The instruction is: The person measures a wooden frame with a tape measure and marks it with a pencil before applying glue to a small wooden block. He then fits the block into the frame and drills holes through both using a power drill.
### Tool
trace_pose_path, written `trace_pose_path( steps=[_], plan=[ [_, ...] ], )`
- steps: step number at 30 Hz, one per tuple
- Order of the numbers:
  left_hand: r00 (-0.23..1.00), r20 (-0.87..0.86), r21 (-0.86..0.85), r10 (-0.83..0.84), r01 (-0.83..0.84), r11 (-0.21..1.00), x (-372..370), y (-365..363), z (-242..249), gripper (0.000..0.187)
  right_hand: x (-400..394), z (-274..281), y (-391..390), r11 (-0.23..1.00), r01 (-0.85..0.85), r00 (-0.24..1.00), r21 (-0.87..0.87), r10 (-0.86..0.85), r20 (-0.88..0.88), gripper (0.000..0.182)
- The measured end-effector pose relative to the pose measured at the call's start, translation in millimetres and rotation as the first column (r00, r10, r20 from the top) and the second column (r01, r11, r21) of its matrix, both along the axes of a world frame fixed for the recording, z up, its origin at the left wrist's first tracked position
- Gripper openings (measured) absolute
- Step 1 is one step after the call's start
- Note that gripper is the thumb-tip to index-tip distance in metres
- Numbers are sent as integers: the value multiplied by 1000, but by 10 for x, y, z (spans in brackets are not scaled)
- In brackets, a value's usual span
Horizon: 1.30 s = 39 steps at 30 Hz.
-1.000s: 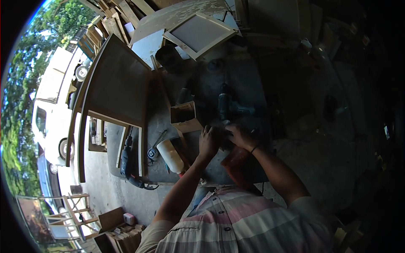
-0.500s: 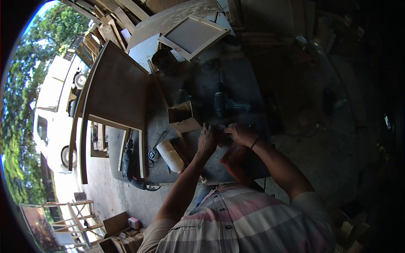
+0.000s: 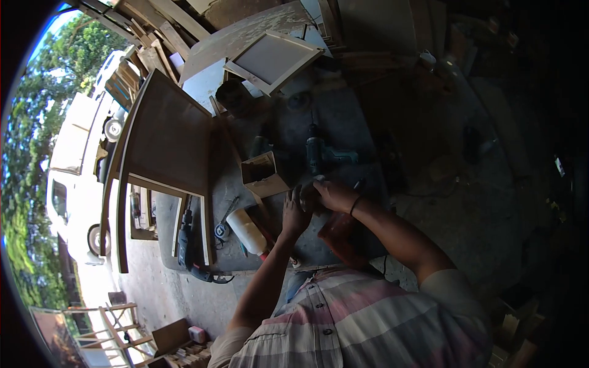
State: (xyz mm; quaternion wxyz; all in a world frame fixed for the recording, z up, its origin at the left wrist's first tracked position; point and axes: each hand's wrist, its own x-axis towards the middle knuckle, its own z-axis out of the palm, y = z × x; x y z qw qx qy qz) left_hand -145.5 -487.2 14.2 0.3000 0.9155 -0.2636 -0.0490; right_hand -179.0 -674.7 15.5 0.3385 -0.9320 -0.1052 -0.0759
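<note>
My left hand (image 3: pixel 296 213) and my right hand (image 3: pixel 336 195) meet over the dark worktable (image 3: pixel 245 196), fingers curled in around something small and dark that I cannot make out. In front of the left hand stands an open cardboard box (image 3: pixel 265 178). A teal power drill (image 3: pixel 316 154) lies beyond the right hand, its bit pointing away. Under the right wrist is a reddish-orange object (image 3: pixel 338 236), partly hidden by the arm. A white bottle with a red cap (image 3: pixel 246 231) lies left of my left forearm, beside a tape measure (image 3: pixel 222 230).
A wooden-framed panel (image 3: pixel 165 132) stands on the table's left side, with a second drill (image 3: pixel 186 245) by its legs. A smaller framed panel (image 3: pixel 273 61) lies at the far end. Wood offcuts (image 3: pixel 162 40) lean behind. A white vehicle (image 3: pixel 73 165) is outside.
My hands have drawn closer together, the right one shifting left towards the left. The whole view has tilted slightly. Objects on the table keep their places.
</note>
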Motion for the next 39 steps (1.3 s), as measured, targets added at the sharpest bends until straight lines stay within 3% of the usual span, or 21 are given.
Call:
trace_pose_path(
  steps=[2,6,13,15,18,20,21,23,24,26,28,29,30,32,34,35,36,39],
  plan=[
    [998,-50,-10,-30,30,1000,-22,56,-83,61,2,24,42,999,4,987,-50,-12,-159,24],
    [992,-7,11,-127,127,992,10,135,-261,70,28,-191,69,974,-77,997,-215,70,-39,29],
    [988,-99,53,-118,123,991,68,198,-272,78,-58,-99,-25,945,-183,983,-272,170,-72,34],
    [987,-112,61,-113,120,991,65,159,-225,81,-70,-138,-6,965,-147,987,-216,157,30,36],
    [983,-72,90,-169,175,980,4,53,-186,87,-43,-197,-2,976,-143,989,-166,149,24,31],
    [973,101,249,-208,177,952,11,-50,-253,91,-28,-225,30,982,-124,992,-146,120,-38,27],
    [972,103,250,-213,182,951,-12,-154,-166,91,-22,-239,40,985,-111,990,-130,98,-103,23],
    [997,5,389,-75,67,919,-64,-355,97,79,-11,-315,70,993,-81,993,-82,74,-88,20],
    [997,10,391,-82,72,918,-28,-360,94,79,-9,-295,71,998,-56,996,-35,53,-74,17],
    [980,1,203,-201,196,959,85,-371,83,64,-13,-258,51,999,-50,994,16,52,-93,17],
    [961,107,223,-255,227,948,123,-387,171,57,-55,-109,5,996,-40,992,77,49,-120,16],
    [934,206,237,-292,242,941,126,-390,225,51,-82,-20,-22,997,6,998,81,-1,-60,16],
    [933,200,243,-300,250,937,123,-451,363,51,-124,97,-55,995,50,999,88,-50,-2,15],
    [900,224,248,-374,318,915,158,-708,721,51,-227,341,-205,991,92,995,100,-88,-40,15],
    [877,189,250,-442,392,885,224,-1037,980,58,-365,496,-415,938,327,938,120,-337,78,17],
    [870,170,229,-462,421,878,193,-1262,1155,60,-448,585,-571,901,377,912,213,-401,85,20],
    [830,156,246,-535,492,835,210,-1492,1230,63,-537,630,-746,856,419,883,303,-462,87,23],
    [697,74,259,-714,678,688,181,-2233,1241,68,-791,517,-1131,783,515,796,350,-588,143,29]
  ],
)
